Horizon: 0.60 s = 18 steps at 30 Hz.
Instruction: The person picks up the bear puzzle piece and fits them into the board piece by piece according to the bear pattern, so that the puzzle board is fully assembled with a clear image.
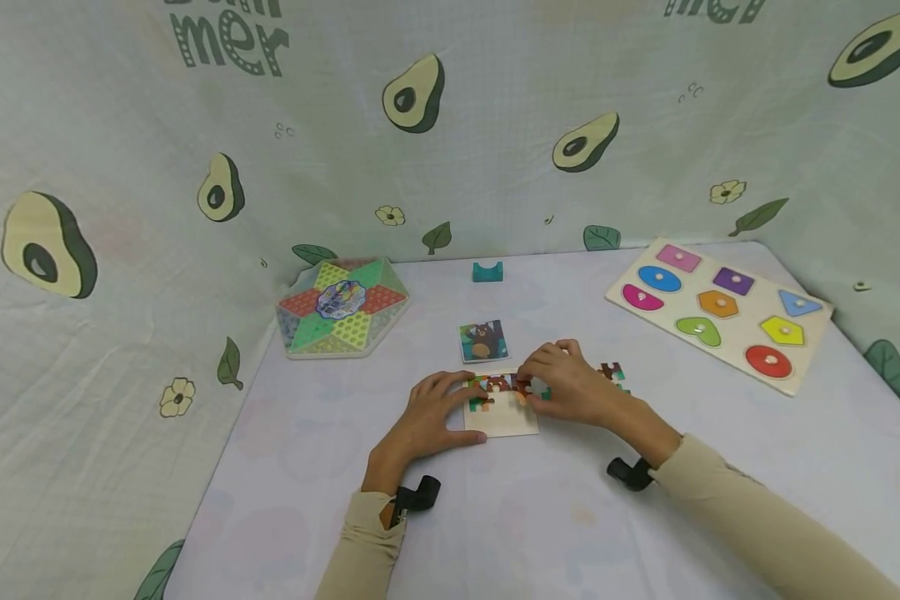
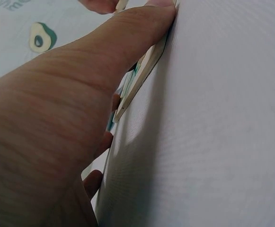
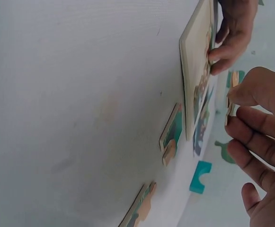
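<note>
A pale wooden puzzle board lies before me, with a row of bear-picture pieces along its far side and bare wood nearer me. My left hand rests across its left part, fingers spread over the pieces and thumb along the near edge. In the right wrist view my right hand pinches a thin puzzle piece edge-on between thumb and fingers, raised beside the board. Its printed face is hidden there. Loose puzzle pieces lie on the table to the board's right, partly behind my right hand in the head view.
A bear picture card lies just beyond the board, and a small teal notched block farther back. At the back left is a hexagonal game board. A shape puzzle board with coloured knobbed pieces occupies the back right.
</note>
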Tool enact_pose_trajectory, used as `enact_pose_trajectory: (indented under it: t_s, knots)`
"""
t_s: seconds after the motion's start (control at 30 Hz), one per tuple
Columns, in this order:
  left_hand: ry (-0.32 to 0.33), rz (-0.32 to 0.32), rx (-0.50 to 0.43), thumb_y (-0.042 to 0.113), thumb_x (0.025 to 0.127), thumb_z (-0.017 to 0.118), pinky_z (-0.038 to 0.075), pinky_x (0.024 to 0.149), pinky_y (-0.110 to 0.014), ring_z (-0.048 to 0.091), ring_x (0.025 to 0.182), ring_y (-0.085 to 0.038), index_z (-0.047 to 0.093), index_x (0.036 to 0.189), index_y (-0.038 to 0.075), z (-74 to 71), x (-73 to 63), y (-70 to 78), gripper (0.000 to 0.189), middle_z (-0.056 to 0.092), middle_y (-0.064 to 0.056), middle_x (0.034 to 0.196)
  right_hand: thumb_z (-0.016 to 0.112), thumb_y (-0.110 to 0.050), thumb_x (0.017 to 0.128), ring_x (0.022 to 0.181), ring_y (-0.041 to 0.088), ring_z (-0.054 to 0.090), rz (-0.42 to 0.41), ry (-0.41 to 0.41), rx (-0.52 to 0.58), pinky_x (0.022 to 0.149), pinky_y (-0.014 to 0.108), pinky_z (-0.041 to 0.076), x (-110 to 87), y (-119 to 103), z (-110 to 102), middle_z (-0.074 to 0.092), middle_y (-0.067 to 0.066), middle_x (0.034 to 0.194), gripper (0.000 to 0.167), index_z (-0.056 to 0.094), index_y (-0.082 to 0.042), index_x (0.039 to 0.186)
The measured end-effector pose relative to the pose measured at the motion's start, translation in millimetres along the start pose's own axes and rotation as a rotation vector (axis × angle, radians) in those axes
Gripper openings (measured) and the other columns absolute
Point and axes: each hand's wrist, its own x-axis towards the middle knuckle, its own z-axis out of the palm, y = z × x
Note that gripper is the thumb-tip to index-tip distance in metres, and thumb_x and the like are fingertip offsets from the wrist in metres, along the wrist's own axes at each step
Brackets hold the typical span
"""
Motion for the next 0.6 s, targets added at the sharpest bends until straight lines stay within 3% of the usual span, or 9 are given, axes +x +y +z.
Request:
enact_pose_trajectory:
  t_s: [0.6]
  knots:
    - [-0.021, -0.015, -0.005, 0.063, 0.085, 0.07, 0.02, 0.114, -0.054, 0.027, 0.143, -0.029, 0.054, 0.142, 0.036, -1.2, 1.1, 0.1, 0.066, 0.034, 0.005, 0.157, 0.08, -0.02, 0.081, 0.103, 0.02, 0.058, -0.041, -0.022, 0.018, 0.093, 0.051, 0.035, 6.9, -5, 12, 0.068, -0.001, 0.103, 0.026, 0.072, -0.012, 0.104]
